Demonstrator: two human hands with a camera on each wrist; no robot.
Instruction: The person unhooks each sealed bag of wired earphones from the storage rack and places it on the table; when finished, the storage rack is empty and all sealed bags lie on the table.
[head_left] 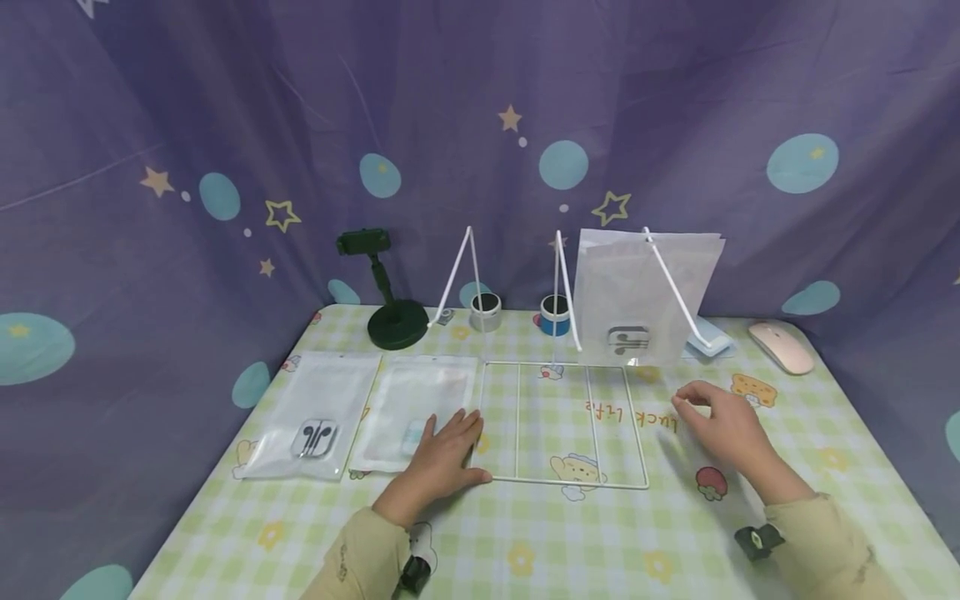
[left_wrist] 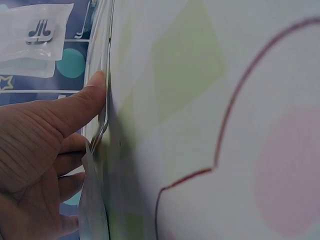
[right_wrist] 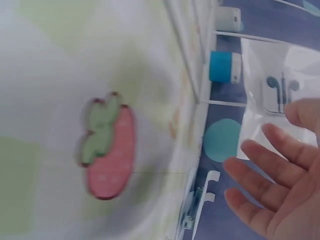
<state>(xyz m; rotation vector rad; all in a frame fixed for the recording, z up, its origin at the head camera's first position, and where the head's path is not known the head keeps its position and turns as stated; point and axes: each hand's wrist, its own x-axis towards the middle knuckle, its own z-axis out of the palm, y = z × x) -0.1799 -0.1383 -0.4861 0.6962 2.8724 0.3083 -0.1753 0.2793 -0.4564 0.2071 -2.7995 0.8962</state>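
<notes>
A white wire rack point(head_left: 570, 482) with angled hook arms stands on the table. My left hand point(head_left: 442, 458) rests at its front left corner, fingers spread, thumb against the wire in the left wrist view. Partly under that hand lies a white zip pouch point(head_left: 420, 387) with a pale blue item inside. Farther left, another pouch point(head_left: 318, 383) holds boxed earphones point(head_left: 315, 438). White pouches point(head_left: 637, 283) hang from the rack's right hook arm, earphones showing in the front one. My right hand point(head_left: 727, 429) hovers right of the rack, fingers loosely bent, holding nothing.
Behind the rack stand a white-rimmed grey roll point(head_left: 486, 318) and a blue one point(head_left: 555, 321). A dark green phone stand point(head_left: 397, 323) is at back left. Light blue folded items point(head_left: 708, 342) and a pink mouse point(head_left: 782, 347) lie at back right. A purple curtain point(head_left: 465, 100) closes the back.
</notes>
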